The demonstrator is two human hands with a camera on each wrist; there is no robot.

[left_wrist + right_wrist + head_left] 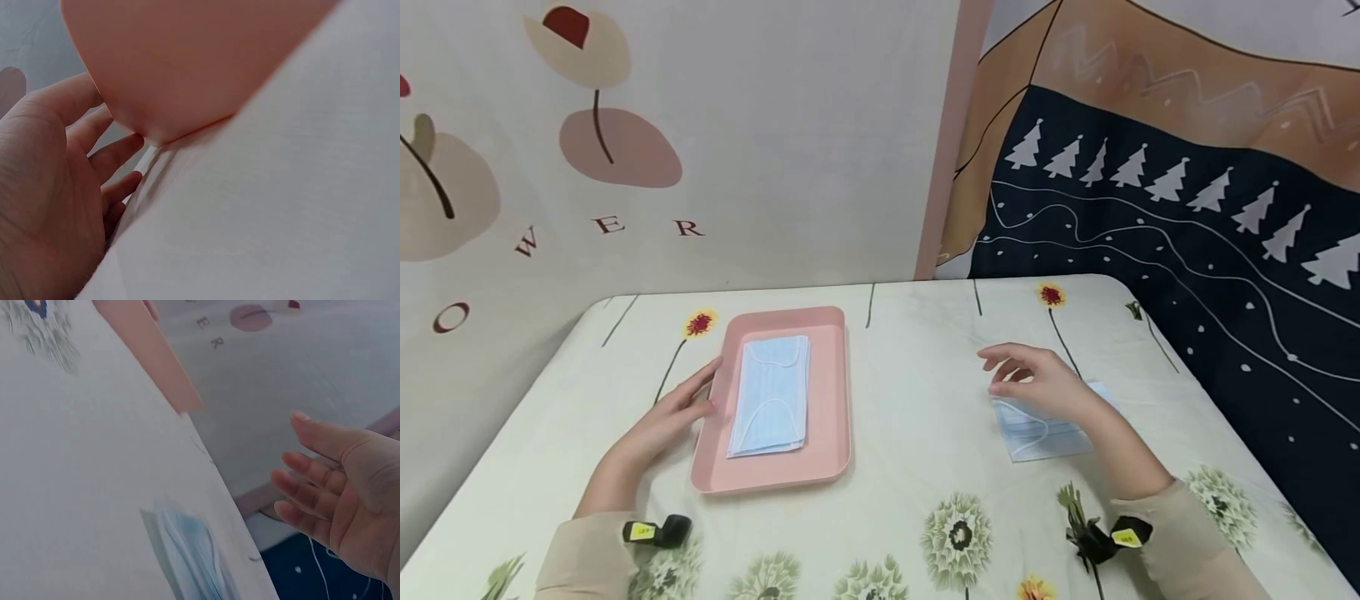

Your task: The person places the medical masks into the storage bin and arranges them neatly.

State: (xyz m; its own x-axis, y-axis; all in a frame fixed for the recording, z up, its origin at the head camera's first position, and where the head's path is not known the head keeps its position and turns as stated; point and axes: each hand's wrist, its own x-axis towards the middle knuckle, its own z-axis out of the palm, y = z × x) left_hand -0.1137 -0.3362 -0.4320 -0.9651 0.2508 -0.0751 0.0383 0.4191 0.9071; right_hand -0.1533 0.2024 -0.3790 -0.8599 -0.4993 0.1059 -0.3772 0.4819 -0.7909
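Note:
My left hand (668, 417) touches the left side of a pink tray (829, 400), its fingers fairly straight along the rim. In the left wrist view the fingertips meet the side of the tray (169, 62). Light blue face masks (769, 392) lie stacked in the tray, their white ear loops on top. My right hand (1037, 382) hovers over another blue face mask (1037, 442) on the table, with loosely bent fingers and nothing in them. In the right wrist view that mask (194, 556) lies below and apart from the hand (337, 487).
A white tablecloth (917, 375) printed with flowers covers the table. Behind stands a pale printed curtain (805, 167), and at the right hangs a dark cloth (1150, 217) with white trees. Each sleeve carries a small black wrist device (658, 531).

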